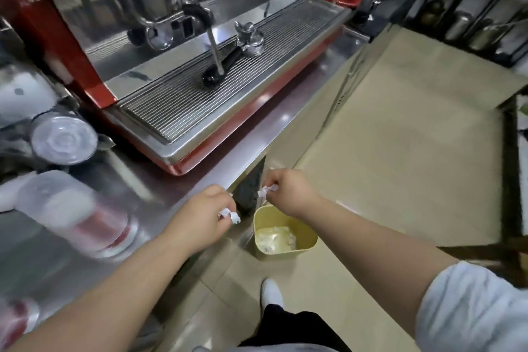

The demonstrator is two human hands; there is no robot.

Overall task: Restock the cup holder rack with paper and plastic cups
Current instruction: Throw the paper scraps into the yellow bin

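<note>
Left hand [200,208]: grip pinches white scrap [230,214] beside bin [310,234].
Right hand [285,188]: grip pinches paper scrap [267,190] above bin.
Risk: scraps may miss the bin.

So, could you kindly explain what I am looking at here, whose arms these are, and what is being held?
This is one picture from a camera worn on a person's head, looking down at their own bare arms. The left hand and the right hand each pinch a small crumpled white scrap, above a yellow bin on the floor that already holds pale scraps. Ahead stands a red espresso machine with its metal drip tray, on a steel counter. On the counter at left lie blurred sleeves of stacked cups. A white shoe shows below.
</note>
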